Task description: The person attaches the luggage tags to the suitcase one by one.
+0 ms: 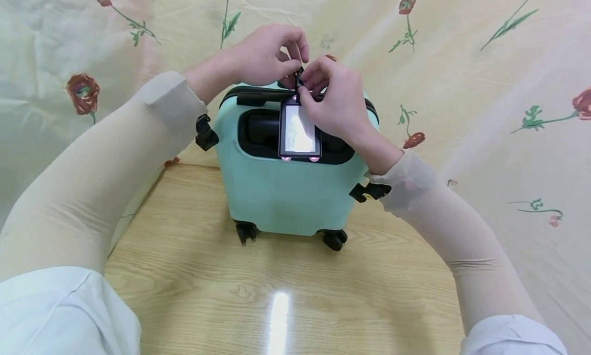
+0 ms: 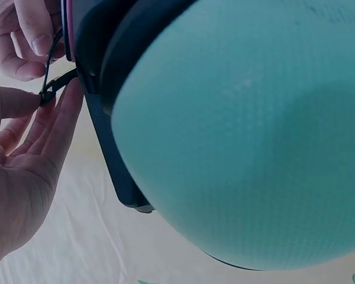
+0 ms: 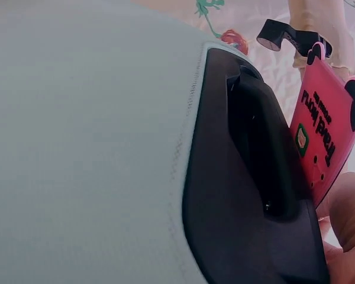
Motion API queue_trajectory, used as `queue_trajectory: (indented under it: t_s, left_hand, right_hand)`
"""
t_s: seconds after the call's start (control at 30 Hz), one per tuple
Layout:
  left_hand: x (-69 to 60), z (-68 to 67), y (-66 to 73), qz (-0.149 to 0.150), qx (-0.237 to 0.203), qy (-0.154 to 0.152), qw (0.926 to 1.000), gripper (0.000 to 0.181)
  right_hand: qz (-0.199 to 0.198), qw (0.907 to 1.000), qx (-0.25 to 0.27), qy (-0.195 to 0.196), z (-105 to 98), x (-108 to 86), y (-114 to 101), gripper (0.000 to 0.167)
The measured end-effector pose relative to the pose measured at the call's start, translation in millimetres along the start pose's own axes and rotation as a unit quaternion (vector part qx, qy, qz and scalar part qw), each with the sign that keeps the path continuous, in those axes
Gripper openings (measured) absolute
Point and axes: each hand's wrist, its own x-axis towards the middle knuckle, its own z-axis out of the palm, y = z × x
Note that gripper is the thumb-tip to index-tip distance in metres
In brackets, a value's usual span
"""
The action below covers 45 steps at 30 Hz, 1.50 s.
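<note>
A mint-green suitcase (image 1: 291,196) stands upright on its black wheels. A luggage tag (image 1: 300,129) hangs before the black handle recess at its top, its pale side facing up in the head view. In the right wrist view the tag's pink side (image 3: 322,127) shows, with raised lettering. My left hand (image 1: 270,55) pinches the tag's thin black strap (image 2: 49,80) between thumb and fingers, beside the suitcase handle. Close by on the right, my right hand (image 1: 334,96) pinches the strap's lower part just above the tag. Fingers partly hide the strap's ends.
The suitcase stands on a wood-grain surface (image 1: 277,273). Behind and beside it hangs a pale cloth (image 1: 461,88) printed with red flowers. Black mounts (image 1: 205,133) sit at both wrists, close to the suitcase's sides.
</note>
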Motion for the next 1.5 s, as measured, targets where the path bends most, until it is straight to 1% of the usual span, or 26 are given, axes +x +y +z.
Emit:
queue_trajectory:
  t_s: [0.13, 0.33, 0.47, 0.57, 0.67, 0.8, 0.9, 1.03, 1.17, 1.33, 1.43, 1.5]
  left_hand:
    - [-0.2, 0.4, 1.0, 0.006, 0.013, 0.007, 0.9999, 0.019]
    - [0.2, 0.1, 1.1, 0.019, 0.025, 0.007, 0.9995, 0.018]
    - [-2.0, -0.6, 0.9, 0.037, 0.027, 0.012, 0.9989, 0.015]
    - [-3.1, -0.9, -0.3, 0.046, 0.024, 0.016, 0.9985, 0.015]
    - [-4.2, -1.9, -1.2, 0.051, 0.017, 0.024, 0.9983, 0.016]
    - [-5.7, -4.5, -1.7, 0.058, 0.015, 0.034, 0.9976, 0.017]
    - [-6.7, -5.3, -2.2, 0.072, 0.031, 0.040, 0.9961, 0.017]
    - [-8.1, -3.6, -2.6, 0.100, 0.047, 0.048, 0.9927, 0.020]
    - [-8.8, -1.7, -2.5, 0.113, 0.057, 0.058, 0.9902, 0.020]
    - [-8.2, -0.6, -3.3, 0.142, 0.084, 0.066, 0.9842, 0.017]
    - [-7.8, 0.7, -4.0, 0.146, 0.089, 0.065, 0.9832, 0.016]
    - [-7.5, 2.0, -4.6, 0.139, 0.085, 0.064, 0.9846, 0.016]
  right_hand:
    - [0.002, 1.0000, -0.004, -0.004, -1, 0.1, 0, 0.018]
    - [0.012, 0.9999, -0.005, -0.003, -2, -0.5, 0, 0.019]
    - [0.028, 0.9996, -0.005, -0.005, -3, -0.1, -2, 0.019]
    - [0.037, 0.9993, -0.007, -0.007, -4, 1.1, -4, 0.018]
    - [0.056, 0.9984, -0.002, -0.012, -6, 2.7, -5, 0.016]
    - [0.102, 0.9939, 0.031, -0.026, -9, 5.6, -6, 0.010]
    - [0.130, 0.9888, 0.066, -0.033, -11, 7.4, -5, 0.008]
    - [0.143, 0.9852, 0.088, -0.036, -12, 9.3, -3, 0.009]
    - [0.152, 0.9825, 0.103, -0.032, -11, 10.1, -2, 0.007]
    - [0.166, 0.9774, 0.128, -0.023, -11, 10.7, -1, 0.006]
    - [0.177, 0.9748, 0.135, -0.019, -11, 11.3, -1, 0.006]
    - [0.181, 0.9739, 0.136, -0.016, -12, 11.6, -1, 0.006]
